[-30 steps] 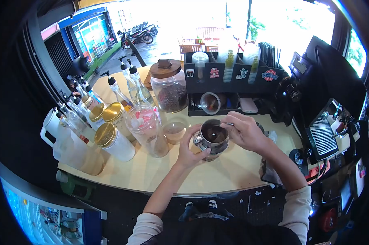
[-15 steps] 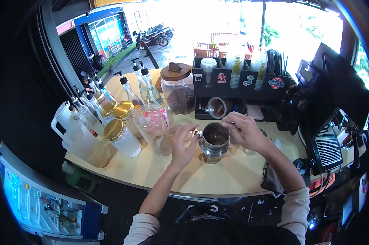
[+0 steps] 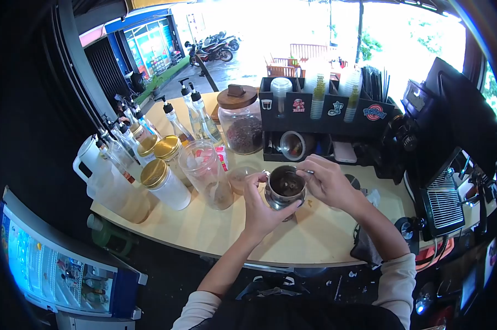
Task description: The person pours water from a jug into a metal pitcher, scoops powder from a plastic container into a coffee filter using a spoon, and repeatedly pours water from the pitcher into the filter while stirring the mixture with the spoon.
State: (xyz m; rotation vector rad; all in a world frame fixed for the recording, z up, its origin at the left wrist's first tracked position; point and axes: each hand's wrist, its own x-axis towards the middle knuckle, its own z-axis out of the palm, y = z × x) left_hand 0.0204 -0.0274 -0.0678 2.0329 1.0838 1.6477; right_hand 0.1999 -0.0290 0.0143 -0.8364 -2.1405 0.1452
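Observation:
A metal drip filter cup (image 3: pixel 287 182) with dark contents stands over a glass on the light wooden counter (image 3: pixel 221 234). My left hand (image 3: pixel 261 208) is wrapped round the cup's left side and front, thumb along its lower front. My right hand (image 3: pixel 326 181) pinches a thin metal handle at the cup's right rim; the handle's other end is hidden. Left of the cup sit a small clear bowl (image 3: pixel 242 179) and a tall clear plastic container (image 3: pixel 209 179) with small packets in its top.
Gold-lidded jars (image 3: pixel 166 184), pump bottles (image 3: pixel 177 124) and a pitcher (image 3: pixel 116 192) crowd the left. A wooden-lidded jar (image 3: pixel 241 124) and a black cup organizer (image 3: pixel 325 118) stand behind. A dark cloth (image 3: pixel 365 245) lies at the right front edge.
My left hand came off the cup and has closed round it again. My right hand stays at the rim with the thin handle. The view has shifted slightly.

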